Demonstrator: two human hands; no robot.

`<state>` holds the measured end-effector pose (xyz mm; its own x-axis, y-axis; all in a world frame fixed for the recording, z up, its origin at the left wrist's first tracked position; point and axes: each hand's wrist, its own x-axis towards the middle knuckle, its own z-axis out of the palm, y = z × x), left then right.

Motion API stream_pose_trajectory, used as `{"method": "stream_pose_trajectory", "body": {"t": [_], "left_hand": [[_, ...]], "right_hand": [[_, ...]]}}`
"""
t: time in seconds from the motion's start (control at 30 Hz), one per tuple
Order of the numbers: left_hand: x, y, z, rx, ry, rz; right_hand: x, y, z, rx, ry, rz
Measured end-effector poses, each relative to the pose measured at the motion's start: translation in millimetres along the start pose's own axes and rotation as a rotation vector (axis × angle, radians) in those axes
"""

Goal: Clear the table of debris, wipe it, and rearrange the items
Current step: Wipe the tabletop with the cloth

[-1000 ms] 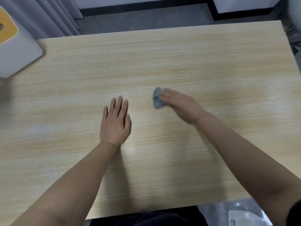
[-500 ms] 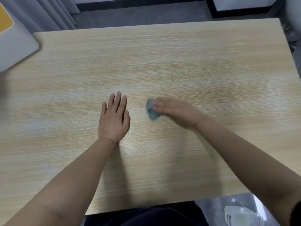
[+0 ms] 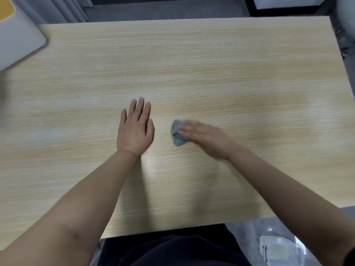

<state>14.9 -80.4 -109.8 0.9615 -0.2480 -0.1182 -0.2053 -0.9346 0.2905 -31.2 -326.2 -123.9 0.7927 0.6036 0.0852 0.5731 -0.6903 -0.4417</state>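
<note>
A light wooden table [image 3: 211,64] fills the view. My right hand [image 3: 205,137] presses a small crumpled grey-blue cloth [image 3: 177,135] flat against the tabletop near the middle; the fingers cover the cloth's right part and the hand is motion-blurred. My left hand [image 3: 135,129] lies palm down on the table just left of the cloth, fingers straight and slightly apart, holding nothing.
A grey box with a yellow top [image 3: 17,35] sits at the table's far left corner. Curtains [image 3: 63,8] hang behind it. A white object in clear plastic [image 3: 276,250] lies on the floor at lower right, beside my dark-clothed lap [image 3: 172,250].
My right hand has slid the cloth toward me and to the left across the table. My left hand has stayed flat in about the same spot.
</note>
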Motion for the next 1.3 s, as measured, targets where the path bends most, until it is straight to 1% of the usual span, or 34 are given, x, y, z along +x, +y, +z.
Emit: {"method": "stream_pose_trajectory", "body": {"t": [0.03, 0.13, 0.23, 0.3, 0.37, 0.47, 0.5, 0.53, 0.57, 0.7, 0.73, 0.8, 0.83, 0.9, 1.0, 1.07, 1.1, 1.13, 1.23, 1.3], "left_hand": [[-0.1, 0.3, -0.4, 0.0, 0.001, 0.0], [-2.7, 0.4, -1.2, -0.005, 0.014, 0.004], [-5.4, 0.6, -1.8, 0.001, 0.019, 0.008], [-5.8, 1.3, -2.8, -0.008, 0.012, 0.007], [-7.1, 2.6, -3.2, -0.027, 0.003, -0.002], [-19.6, 4.9, -0.3, -0.034, -0.01, -0.003], [-25.6, 5.5, 1.3, -0.034, -0.01, 0.0], [-32.0, 5.9, 3.2, -0.034, -0.009, 0.003], [-37.4, 6.2, 4.2, -0.033, -0.009, 0.006], [-50.4, 7.7, 4.5, -0.043, -0.025, 0.007], [-52.9, 8.6, 4.3, -0.042, -0.032, 0.005], [-57.2, 9.6, 4.7, -0.04, -0.043, -0.004], [-59.6, 9.9, 5.4, -0.04, -0.042, -0.01], [-64.3, 10.7, 6.9, -0.041, -0.036, -0.015], [-70.6, 10.9, 9.5, -0.038, -0.042, -0.017], [-74.7, 10.9, 10.8, -0.034, -0.049, -0.024], [-76.7, 11.0, 11.3, -0.033, -0.051, -0.026], [-78.8, 11.1, 11.4, -0.031, -0.051, -0.026], [-85.7, 10.9, 11.3, -0.038, -0.06, -0.026], [-89.0, 11.1, 10.9, -0.044, -0.059, -0.021]], "right_hand": [[6.0, 10.3, -5.7, -0.015, 0.008, 0.053], [22.0, 22.6, -18.7, 0.019, 0.074, 0.296], [21.8, 6.1, -7.9, 0.043, 0.159, 0.363], [9.8, -9.7, 2.1, 0.05, 0.164, 0.332], [-8.8, -25.7, 11.4, 0.04, 0.117, 0.257], [-34.7, -39.7, 18.4, 0.039, 0.013, 0.016], [-37.5, -34.5, 16.6, 0.028, -0.031, -0.045], [-36.5, -25.0, 12.8, 0.008, -0.055, -0.056], [-32.3, -13.5, 7.6, -0.005, -0.053, -0.01], [-9.7, 18.0, -18.1, 0.037, 0.129, 0.418], [-6.6, 17.0, -18.6, 0.044, 0.157, 0.48], [-6.0, 3.2, -11.6, 0.054, 0.194, 0.511], [-10.2, -6.1, -4.1, 0.057, 0.205, 0.484], [-26.3, -30.3, 11.7, 0.05, 0.192, 0.366], [-56.0, -60.4, 24.4, 0.085, 0.068, 0.12], [-61.2, -52.4, 17.6, 0.039, -0.028, -0.064], [-56.9, -41.3, 11.0, 0.021, -0.047, -0.064], [-49.5, -30.1, 3.8, 0.023, -0.038, 0.012], [-25.2, 0.3, -16.4, 0.006, 0.054, 0.357], [-18.5, 0.0, -17.2, 0.006, 0.132, 0.461]]}}
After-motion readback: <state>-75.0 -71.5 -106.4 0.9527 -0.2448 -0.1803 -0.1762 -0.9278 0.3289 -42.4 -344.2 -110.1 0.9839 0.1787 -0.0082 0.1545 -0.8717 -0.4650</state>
